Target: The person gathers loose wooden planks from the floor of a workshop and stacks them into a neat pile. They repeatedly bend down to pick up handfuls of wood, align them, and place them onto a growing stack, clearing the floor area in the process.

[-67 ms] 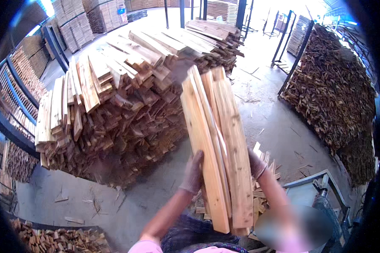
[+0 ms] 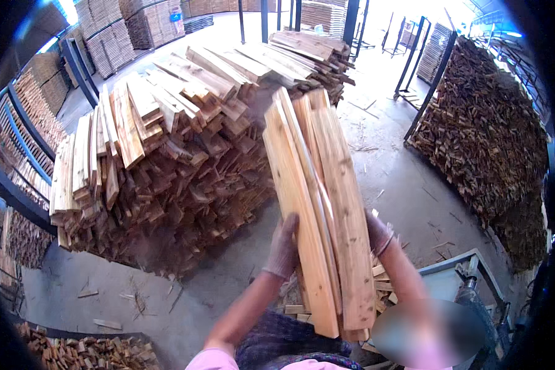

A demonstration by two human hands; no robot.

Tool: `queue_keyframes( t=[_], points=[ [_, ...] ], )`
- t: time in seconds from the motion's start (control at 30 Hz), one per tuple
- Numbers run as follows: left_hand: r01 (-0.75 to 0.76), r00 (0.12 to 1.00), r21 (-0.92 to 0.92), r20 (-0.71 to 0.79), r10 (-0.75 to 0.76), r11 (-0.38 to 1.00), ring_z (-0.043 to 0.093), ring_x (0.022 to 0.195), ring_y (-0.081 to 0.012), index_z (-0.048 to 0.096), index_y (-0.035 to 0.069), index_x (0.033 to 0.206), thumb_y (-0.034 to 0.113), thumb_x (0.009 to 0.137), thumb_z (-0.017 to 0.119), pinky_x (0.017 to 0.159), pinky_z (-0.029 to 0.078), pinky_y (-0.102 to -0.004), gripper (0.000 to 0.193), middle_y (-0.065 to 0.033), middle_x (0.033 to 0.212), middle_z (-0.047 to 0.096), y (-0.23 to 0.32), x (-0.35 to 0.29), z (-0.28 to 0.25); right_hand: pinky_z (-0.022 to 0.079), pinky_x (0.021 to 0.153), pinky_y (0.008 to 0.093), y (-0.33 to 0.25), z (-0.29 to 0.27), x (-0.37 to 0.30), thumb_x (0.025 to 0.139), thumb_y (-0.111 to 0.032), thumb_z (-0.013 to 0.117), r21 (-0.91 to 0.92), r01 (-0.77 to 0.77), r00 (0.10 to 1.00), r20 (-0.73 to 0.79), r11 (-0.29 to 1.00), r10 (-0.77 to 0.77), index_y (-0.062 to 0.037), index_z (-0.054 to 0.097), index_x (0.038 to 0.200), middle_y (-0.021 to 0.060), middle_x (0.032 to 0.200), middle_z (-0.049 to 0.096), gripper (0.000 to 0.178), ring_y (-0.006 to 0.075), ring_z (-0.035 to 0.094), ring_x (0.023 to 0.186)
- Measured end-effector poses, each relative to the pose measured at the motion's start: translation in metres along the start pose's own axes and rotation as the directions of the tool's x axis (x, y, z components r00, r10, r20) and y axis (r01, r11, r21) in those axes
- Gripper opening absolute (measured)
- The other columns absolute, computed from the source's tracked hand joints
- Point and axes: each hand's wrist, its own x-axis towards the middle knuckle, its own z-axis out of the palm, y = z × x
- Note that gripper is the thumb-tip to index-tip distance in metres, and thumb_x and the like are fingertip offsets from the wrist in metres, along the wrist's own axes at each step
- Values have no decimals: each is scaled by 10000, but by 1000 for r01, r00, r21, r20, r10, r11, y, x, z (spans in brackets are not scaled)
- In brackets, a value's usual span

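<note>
A bundle of several wooden boards is held lengthwise in front of me, pressed between my two gloved hands. My left hand grips its left side below the middle. On the other side my right hand clasps the edge, its fingers partly hidden by the wood. The boards stand on edge side by side, pale and knotty, with narrow gaps at the far end. Just beyond and to the left rises a large pile of loose boards, which the bundle does not visibly rest on.
A metal-framed table stands close on my right. Short wood offcuts lie behind the bundle, and more fill a bin at lower left. Far right is a tall stack of wood. Splinters litter the concrete floor.
The far end of the bundle has shifted slightly up, and both hands have risen a little with it. Both keep their hold.
</note>
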Motion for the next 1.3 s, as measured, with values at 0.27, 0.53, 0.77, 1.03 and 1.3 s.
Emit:
queue_keyframes(
  t=[0.27,0.53,0.77,1.03,1.3],
  points=[
    [-207,962,-88,165,219,974,660,1114,-275,461,46,1476,614,978,593,995,559,-452,767,-164,1241,624,198,99,69,386,1192,359,-219,84,120,1022,-217,633,-479,800,592,536,361,-602,-70,351,1587,73,1576,449,648,195,475,1392],
    [-515,854,59,-53,518,855,567,1294,-431,207,-15,1606,765,915,525,1024,551,-526,1090,-407,1361,452,448,178,40,423,1163,372,-426,296,285,1084,-489,388,-531,829,551,719,178,-424,-41,441,1537,185,1476,553,639,259,522,1385],
    [-241,684,859,-179,707,451,499,1319,-246,264,40,1631,654,940,600,1061,448,-349,983,-113,1584,419,567,196,-54,378,1200,484,-374,377,468,910,-865,354,-861,508,847,494,22,-198,-28,310,1609,292,1583,405,1092,399,418,1476],
    [-155,710,988,98,698,19,359,1475,-423,278,29,1617,678,827,686,1213,343,-437,1100,-283,1591,344,549,248,-94,327,1233,478,-362,314,441,958,-791,389,-820,559,813,513,122,-276,-58,355,1598,234,1587,433,974,371,416,1479],
    [-280,676,960,195,710,3,361,1483,-372,303,-19,1594,642,914,639,1230,300,-416,1007,-265,1587,362,533,255,-103,268,1252,433,-222,137,296,927,-698,597,-373,775,563,38,511,-826,-21,464,1543,180,1577,475,925,303,399,1496]
  ],
)
